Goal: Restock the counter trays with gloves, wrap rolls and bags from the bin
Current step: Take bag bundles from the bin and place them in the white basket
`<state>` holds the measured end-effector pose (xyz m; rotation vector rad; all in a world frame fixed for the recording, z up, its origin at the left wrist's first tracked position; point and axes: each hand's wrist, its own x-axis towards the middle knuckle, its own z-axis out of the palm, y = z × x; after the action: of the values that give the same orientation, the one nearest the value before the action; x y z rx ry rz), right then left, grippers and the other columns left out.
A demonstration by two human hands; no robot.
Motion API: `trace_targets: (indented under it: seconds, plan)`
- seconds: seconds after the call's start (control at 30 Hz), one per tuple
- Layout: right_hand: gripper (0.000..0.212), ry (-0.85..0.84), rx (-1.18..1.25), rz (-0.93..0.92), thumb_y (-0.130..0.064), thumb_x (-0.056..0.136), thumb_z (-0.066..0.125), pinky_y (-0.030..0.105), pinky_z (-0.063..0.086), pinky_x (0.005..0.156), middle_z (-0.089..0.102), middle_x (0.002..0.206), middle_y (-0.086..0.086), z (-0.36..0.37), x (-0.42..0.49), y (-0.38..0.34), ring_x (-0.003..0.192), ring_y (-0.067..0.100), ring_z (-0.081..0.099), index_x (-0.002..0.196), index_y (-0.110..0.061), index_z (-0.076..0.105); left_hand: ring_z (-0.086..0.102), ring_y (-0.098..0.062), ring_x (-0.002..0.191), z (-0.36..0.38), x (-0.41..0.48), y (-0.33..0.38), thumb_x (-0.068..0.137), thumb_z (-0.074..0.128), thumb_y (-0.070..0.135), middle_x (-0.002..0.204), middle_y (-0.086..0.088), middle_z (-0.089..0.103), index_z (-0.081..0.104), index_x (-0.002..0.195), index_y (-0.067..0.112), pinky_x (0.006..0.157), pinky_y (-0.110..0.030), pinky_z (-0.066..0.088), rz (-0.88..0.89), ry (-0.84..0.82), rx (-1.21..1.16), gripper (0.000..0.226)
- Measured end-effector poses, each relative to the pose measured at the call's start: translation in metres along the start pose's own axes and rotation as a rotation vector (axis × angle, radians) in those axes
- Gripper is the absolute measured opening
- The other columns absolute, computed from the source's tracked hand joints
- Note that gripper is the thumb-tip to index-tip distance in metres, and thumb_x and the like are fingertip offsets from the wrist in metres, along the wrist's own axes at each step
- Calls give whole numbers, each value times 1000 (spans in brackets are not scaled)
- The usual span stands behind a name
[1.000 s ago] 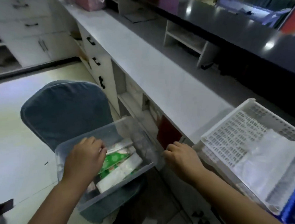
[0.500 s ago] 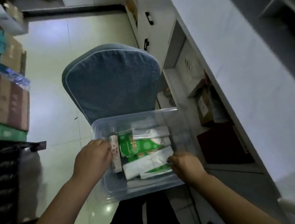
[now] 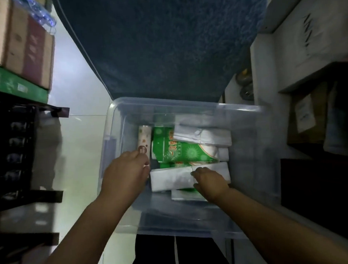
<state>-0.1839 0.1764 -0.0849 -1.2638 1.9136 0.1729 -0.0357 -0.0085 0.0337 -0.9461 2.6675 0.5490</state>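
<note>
While the left hand (image 3: pixel 125 172) had its fingers curled round only the near end of the wrap roll (image 3: pixel 144 141), at the left side of the bin (image 3: pixel 187 101), the roll could tip and drop back. The right hand (image 3: pixel 209 182) laid bent fingers on a white packet (image 3: pixel 171 179) at the bin's near side, whether gripping it I cannot tell. Cardboard boxes (image 3: pixel 21 44) left of the bin and a chair back (image 3: pixel 165 42) beyond it crowded the lift.

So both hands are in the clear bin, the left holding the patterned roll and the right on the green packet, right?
Not quite. The head view shows the right hand on a white pack, nearer the person than the green packet. Both hands are in the clear bin, and the left hand does hold the patterned roll.
</note>
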Motion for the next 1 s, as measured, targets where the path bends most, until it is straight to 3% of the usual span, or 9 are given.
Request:
trace_targets:
  seconds: [0.23, 0.33, 0.43, 0.53, 0.6, 0.7, 0.83, 0.9, 1.0]
  plan:
    - [73, 33, -58, 68, -32, 90, 51, 37, 16, 116, 22, 154, 11, 44, 44, 11, 140, 25, 22, 147, -8, 12, 64, -29, 71, 43, -5, 0, 70, 75, 11, 82, -8, 69, 69, 87, 13, 55, -35, 51, 6, -38, -29, 18]
    - [68, 141, -140, 109, -31, 83, 60, 39, 32, 104, 46, 135, 13, 48, 42, 10, 124, 28, 43, 141, -8, 32, 65, -27, 68, 50, -10, -5, 69, 77, 11, 79, -7, 70, 69, 84, 12, 52, -35, 52, 6, -57, -11, 16]
    - [38, 209, -157, 114, -30, 76, 65, 34, 41, 85, 61, 108, 10, 42, 35, 8, 105, 28, 55, 110, -12, 63, 66, -27, 70, 50, -14, -9, 72, 75, 12, 81, -8, 71, 70, 83, 11, 53, -35, 55, -20, -84, -2, 12]
    - [28, 136, 6, 89, -27, 82, 55, 33, 42, 81, 60, 112, 12, 39, 24, 9, 106, 29, 55, 102, -10, 65, 66, -27, 73, 48, -19, -10, 74, 74, 13, 84, -7, 71, 70, 85, 12, 58, -37, 57, -49, -78, -38, 12]
    - [25, 199, 68, 116, -33, 84, 55, 34, 45, 74, 62, 109, 8, 31, 13, 5, 99, 30, 59, 98, -15, 64, 65, -25, 75, 45, -23, -10, 76, 72, 14, 88, -6, 71, 68, 92, 15, 60, -36, 56, -78, -67, -82, 16]
    - [20, 375, 234, 136, -37, 82, 61, 31, 41, 63, 69, 93, 6, 10, -6, -3, 86, 29, 63, 89, -18, 64, 65, -20, 85, 42, -27, -7, 80, 69, 24, 109, 1, 66, 52, 117, 25, 66, -34, 55, -262, -29, -269, 41]
    - [3, 527, 686, 141, -25, 79, 69, 31, 40, 57, 65, 69, 1, -32, -22, -24, 66, 18, 59, 79, -25, 66, 60, -17, 96, 36, -18, 5, 77, 72, 28, 126, 1, 54, 32, 135, 22, 84, -39, 52, -486, -34, -697, 70]
    - [13, 508, 943, 97, -16, 80, 70, 29, 42, 57, 65, 66, -5, -53, -22, -42, 64, 3, 55, 75, -26, 64, 58, -16, 99, 31, -7, 12, 76, 74, 23, 126, -2, 53, 31, 136, 16, 90, -39, 50, -551, -80, -929, 74]
    - [26, 459, 1168, -4, -6, 79, 70, 10, 41, 54, 64, 59, -18, -75, -16, -69, 55, -12, 51, 71, -30, 63, 64, -17, 98, 18, 7, 20, 75, 75, 16, 118, -5, 63, 42, 128, 9, 86, -38, 54, -576, 4, -1253, 63]
